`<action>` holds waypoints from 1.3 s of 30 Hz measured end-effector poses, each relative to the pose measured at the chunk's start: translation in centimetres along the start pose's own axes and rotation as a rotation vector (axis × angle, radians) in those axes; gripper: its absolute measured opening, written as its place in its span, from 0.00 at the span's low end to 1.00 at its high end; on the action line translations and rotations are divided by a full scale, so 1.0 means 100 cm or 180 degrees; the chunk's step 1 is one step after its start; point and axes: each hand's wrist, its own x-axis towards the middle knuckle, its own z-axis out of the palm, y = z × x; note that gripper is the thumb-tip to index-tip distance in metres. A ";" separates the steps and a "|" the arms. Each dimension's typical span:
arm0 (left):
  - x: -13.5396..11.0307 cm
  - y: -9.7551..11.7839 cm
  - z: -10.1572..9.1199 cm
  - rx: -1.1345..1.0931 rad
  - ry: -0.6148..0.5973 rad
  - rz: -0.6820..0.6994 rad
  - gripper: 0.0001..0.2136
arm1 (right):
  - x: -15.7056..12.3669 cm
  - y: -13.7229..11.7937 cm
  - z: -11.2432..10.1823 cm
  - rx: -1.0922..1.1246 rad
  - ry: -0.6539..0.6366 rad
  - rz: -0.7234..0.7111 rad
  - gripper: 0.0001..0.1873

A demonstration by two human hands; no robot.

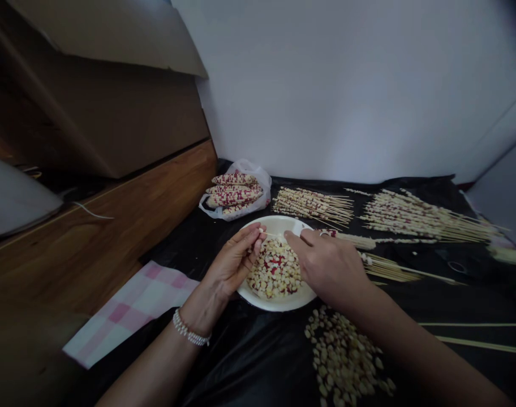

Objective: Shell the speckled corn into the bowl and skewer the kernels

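Over the bowl, my left hand (240, 254) pinches a pale corn kernel (262, 230) at the tip of a thin skewer. My right hand (332, 263) is closed around that skewer (415, 271), which runs out past the hand to the right, with a few kernels showing by the knuckles. Its fingertips lie close to the left fingers, and part of the skewer is hidden in the hand. Below both hands, the white bowl (279, 307) holds loose corn kernels (275, 271), mostly cream with some dark red.
Speckled corn cobs (236, 192) lie in a plastic bag. Kernel-threaded skewers form one pile (313, 203) behind the bowl and another (411, 217) farther right. Loose kernels (347, 356) spread over the black sheet (249, 362). A checked cloth (130, 311) lies left, beside a wooden board (156, 203).
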 end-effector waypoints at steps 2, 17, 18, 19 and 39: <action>0.000 0.000 0.000 -0.0013 0.0032 0.0015 0.07 | 0.000 -0.001 -0.001 0.0000 -0.0050 0.0052 0.21; 0.002 0.000 0.000 -0.0127 0.0055 -0.0092 0.08 | -0.001 -0.002 -0.003 0.0029 -0.0201 0.0072 0.20; 0.002 0.000 0.000 -0.0132 0.0065 -0.0100 0.08 | -0.001 -0.002 -0.003 0.0020 -0.0196 0.0079 0.20; 0.002 -0.001 0.000 -0.0137 0.0065 -0.0101 0.08 | -0.001 -0.002 -0.003 0.0010 -0.0189 0.0082 0.20; 0.005 -0.007 -0.006 -0.0285 0.0061 -0.0105 0.09 | -0.004 -0.014 0.008 -0.0124 0.0053 0.0098 0.22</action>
